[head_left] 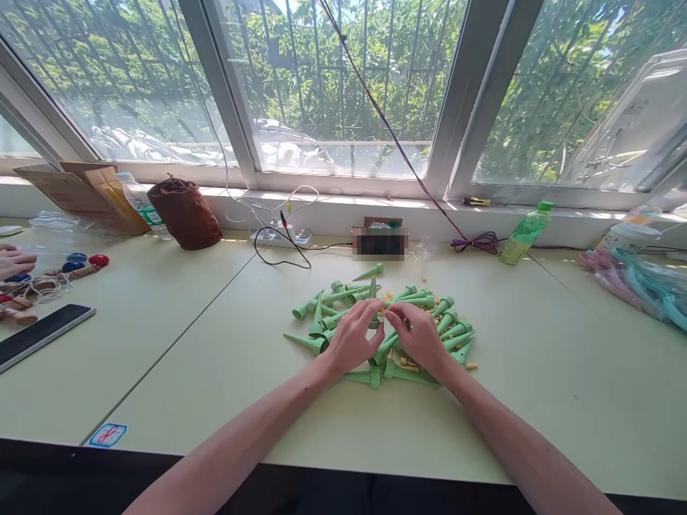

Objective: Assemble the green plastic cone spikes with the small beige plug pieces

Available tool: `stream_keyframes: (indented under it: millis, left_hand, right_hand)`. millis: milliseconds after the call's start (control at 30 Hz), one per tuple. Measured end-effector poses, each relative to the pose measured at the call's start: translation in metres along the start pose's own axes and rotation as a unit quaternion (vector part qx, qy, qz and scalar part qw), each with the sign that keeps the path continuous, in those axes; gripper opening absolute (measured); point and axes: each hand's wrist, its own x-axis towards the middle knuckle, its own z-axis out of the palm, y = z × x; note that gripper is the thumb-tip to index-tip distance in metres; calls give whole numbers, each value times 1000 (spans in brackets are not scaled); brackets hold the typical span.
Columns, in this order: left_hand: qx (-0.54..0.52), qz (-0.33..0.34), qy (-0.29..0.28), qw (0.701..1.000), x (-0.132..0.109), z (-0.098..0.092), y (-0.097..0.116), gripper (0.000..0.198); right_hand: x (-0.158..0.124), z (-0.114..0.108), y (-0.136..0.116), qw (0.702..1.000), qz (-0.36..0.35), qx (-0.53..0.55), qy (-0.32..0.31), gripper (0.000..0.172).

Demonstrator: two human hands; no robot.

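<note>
Above a heap of green plastic cone-shaped watering spikes [305,342], my two hands meet almost fingertip to fingertip. My left hand [353,336] is closed on one green watering spike [373,287], whose point stands up past the fingers. My right hand [419,335] is pinched close beside that spike; whatever its fingertips hold is too small or hidden to name. Small yellow plastic pieces [411,365] lie among the spikes, mostly under and beside my right hand. More spikes lie near my wrists, with ribbed caps or collars at their wide ends.
Behind the heap stands a small box [380,242], partly blurred. A power strip [282,236] with cables, a brown bag [184,213] and a green bottle [527,232] line the window side. At left are a phone [46,335], wooden toys with balls [98,261] and another person's hand [16,262].
</note>
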Motion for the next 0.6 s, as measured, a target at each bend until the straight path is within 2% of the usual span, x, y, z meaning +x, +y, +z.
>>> stream_keyframes:
  millis: [167, 367, 467, 600]
  left_hand:
    - [1, -8, 8, 1000, -1, 1, -1, 35]
    - [0, -1, 2, 1000, -1, 1, -1, 36]
    - [-1, -6, 4, 1000, -1, 1, 0, 35]
    - [0, -12, 7, 1000, -1, 2, -1, 34]
  right_hand:
    - [0, -1, -3, 999, -36, -2, -12, 15]
    - [-1, 1, 1, 1000, -4, -16, -16, 25]
    - [-2, 1, 2, 1000, 1, -11, -11, 19]
    - [-1, -1, 0, 999, -26, -10, -24, 13]
